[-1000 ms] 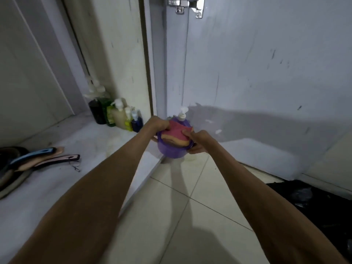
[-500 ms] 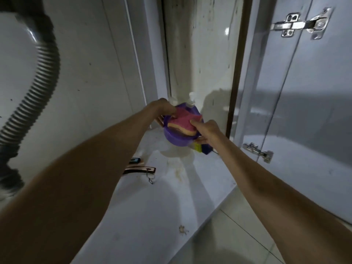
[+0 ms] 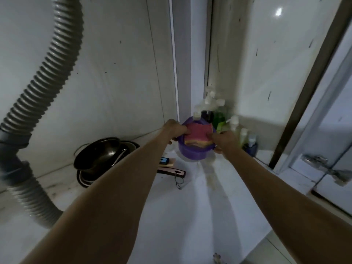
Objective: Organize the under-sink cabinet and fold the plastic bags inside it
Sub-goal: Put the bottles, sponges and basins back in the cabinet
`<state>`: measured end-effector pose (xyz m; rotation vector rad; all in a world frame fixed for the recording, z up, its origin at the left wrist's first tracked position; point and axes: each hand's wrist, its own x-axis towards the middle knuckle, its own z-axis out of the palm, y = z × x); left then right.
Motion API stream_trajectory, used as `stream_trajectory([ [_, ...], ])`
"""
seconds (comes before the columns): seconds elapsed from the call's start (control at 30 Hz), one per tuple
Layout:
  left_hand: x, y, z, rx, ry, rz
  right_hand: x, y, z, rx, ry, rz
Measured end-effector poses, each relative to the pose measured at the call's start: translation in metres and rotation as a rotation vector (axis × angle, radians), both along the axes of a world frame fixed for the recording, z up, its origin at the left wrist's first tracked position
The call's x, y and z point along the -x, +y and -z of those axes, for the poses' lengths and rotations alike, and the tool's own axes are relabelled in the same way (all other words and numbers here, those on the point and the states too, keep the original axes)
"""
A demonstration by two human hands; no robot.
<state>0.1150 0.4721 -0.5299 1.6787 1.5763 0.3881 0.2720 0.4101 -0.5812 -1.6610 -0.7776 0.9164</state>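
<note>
- Far to the left of the left hand, a grey ribbed drain hose [image 3: 47,92] runs down the back wall and bends onto the cabinet floor [image 3: 190,216].
- Between the hose and the left forearm, dark pans [image 3: 99,157] sit stacked on the floor, the top one tilted.
- Just below the left hand, past the forearm, the pan handles [image 3: 171,171] stick out rightward and lie flat; a wire loop hangs off one end.
- The left hand [image 3: 175,130] grips the left rim of a purple bowl [image 3: 194,151], its fingers curled over the edge and touching the sponge.
- The purple bowl is held between the two hands, deep in the cabinet near the back corner. Whether its base touches the floor cannot be told.
- A pink and yellow sponge [image 3: 198,135] lies across the bowl's mouth.
- The right hand [image 3: 224,140] grips the right rim, thumb on the sponge's edge. The hands are apart, one on each side of the bowl.
- Just behind and right of the right hand stand blurred pump bottles [image 3: 219,115], with a small blue bottle [image 3: 252,145] at the near end.
- Well right of the right forearm, a metal hinge [image 3: 323,168] sits on the open door [image 3: 339,130].
</note>
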Motion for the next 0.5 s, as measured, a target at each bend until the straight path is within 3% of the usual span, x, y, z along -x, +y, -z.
stream_trajectory([
  [0.2, 0.021, 0.032, 0.064, 0.075, 0.027, -0.078, 0.018, 0.031, 0.042, 0.054, -0.029, 0.028],
  [0.33, 0.035, 0.050, 0.084, 0.104, -0.034, -0.127, 0.028, 0.051, 0.063, 0.045, 0.049, -0.006],
  [0.5, 0.044, 0.072, 0.097, 0.047, -0.086, -0.202, 0.051, 0.060, 0.054, 0.057, 0.122, -0.120],
])
